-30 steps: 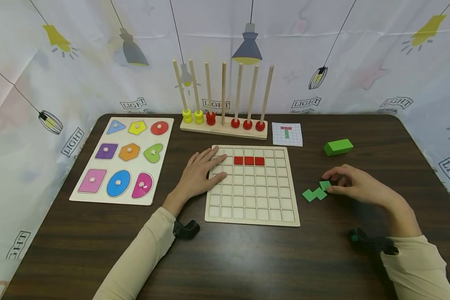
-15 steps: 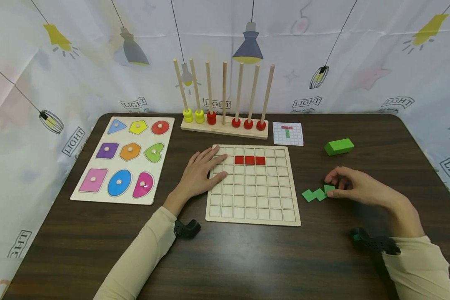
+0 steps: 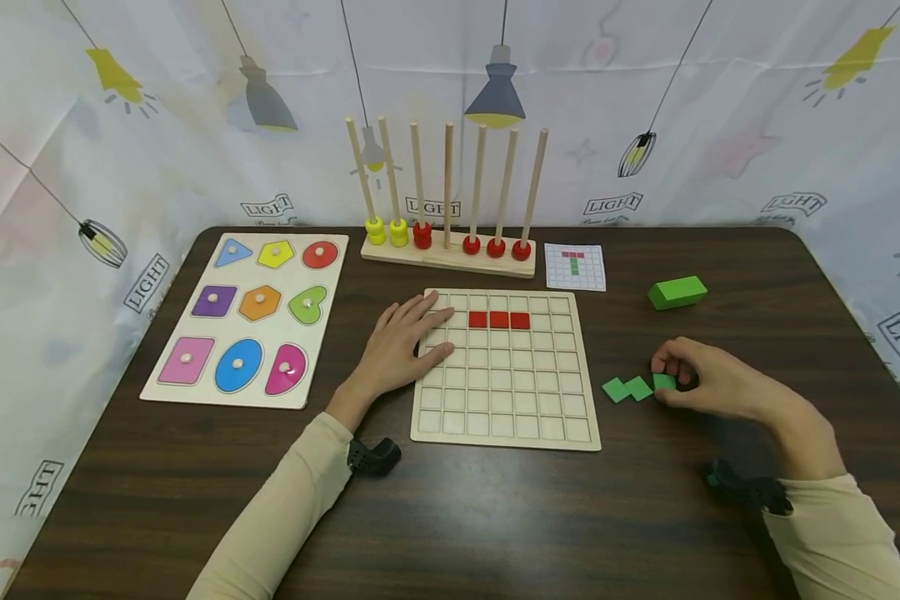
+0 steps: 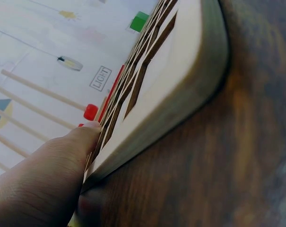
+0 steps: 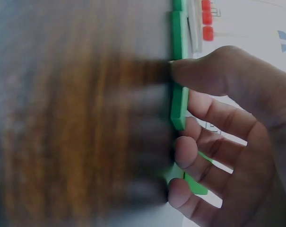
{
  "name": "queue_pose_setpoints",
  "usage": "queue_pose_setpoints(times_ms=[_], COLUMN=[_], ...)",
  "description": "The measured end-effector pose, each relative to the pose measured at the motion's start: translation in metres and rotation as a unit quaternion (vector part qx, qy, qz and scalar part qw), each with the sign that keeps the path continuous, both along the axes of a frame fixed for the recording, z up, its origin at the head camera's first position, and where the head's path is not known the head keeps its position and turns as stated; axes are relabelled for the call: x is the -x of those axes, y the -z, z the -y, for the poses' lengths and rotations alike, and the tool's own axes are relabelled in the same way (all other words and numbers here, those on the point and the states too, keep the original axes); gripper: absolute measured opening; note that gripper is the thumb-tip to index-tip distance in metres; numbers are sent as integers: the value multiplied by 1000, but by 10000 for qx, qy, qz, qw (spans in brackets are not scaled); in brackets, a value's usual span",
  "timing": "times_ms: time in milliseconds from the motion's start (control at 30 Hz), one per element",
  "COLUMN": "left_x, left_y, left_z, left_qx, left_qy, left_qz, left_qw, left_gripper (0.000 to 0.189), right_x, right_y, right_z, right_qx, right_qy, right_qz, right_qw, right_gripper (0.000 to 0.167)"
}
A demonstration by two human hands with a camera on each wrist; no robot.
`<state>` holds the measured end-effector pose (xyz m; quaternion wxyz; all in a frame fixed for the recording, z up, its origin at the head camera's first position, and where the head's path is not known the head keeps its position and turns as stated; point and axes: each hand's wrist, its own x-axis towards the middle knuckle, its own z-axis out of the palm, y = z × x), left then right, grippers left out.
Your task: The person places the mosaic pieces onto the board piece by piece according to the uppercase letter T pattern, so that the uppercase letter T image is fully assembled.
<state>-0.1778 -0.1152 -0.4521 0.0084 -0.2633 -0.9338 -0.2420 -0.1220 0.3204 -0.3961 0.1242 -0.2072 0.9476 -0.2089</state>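
My left hand [image 3: 397,346] lies with fingers spread on the left edge of a wooden grid board [image 3: 506,443]. In the left wrist view its thumb [image 4: 57,161] rests by the board's side. Three red square tiles [image 3: 498,320] sit in a row in the board's second row of cells. To the right of the board, my right hand [image 3: 727,383] pinches a green square tile [image 3: 664,382] between thumb and fingers, low over the table. Two more green tiles [image 3: 639,388] lie corner to corner just left of it. In the right wrist view the pinched tile [image 5: 179,109] shows edge-on.
A green block [image 3: 677,292] lies beyond my right hand. Behind the board stand a pattern card [image 3: 574,279] with a red and green T and a wooden peg rack [image 3: 450,258] with yellow and red beads. A shape puzzle [image 3: 270,337] lies at the left.
My right hand has drawn the green tile a little to the right and down, apart from the other two tiles. The left hand has stayed in place.
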Motion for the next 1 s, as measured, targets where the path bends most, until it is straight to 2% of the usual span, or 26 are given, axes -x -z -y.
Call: queue_pose_setpoints(times_ms=[133,333,467,600,1000], left_x=[1,0,0,0,1], left_y=[0,0,0,0,2], left_z=[-1,-1,-1,0,0], left_qx=[10,59,59,77,97], left_qy=[11,-1,-4,-23,-23], left_qz=[9,47,57,74,39], left_qw=[10000,10000,10000,9999,9999], left_gripper=[57,57,57,57,58], right_x=[0,0,1,3,10], right_y=[2,1,0,-1,-2], right_z=[-2,-4,-4,0,23], right_qx=[110,456,376,369,519], right_qy=[144,496,618,636,353], right_qz=[-11,278,310,178,-418], right_qw=[9998,9973,9969,9971,9972], right_gripper=[25,25,30,30,28])
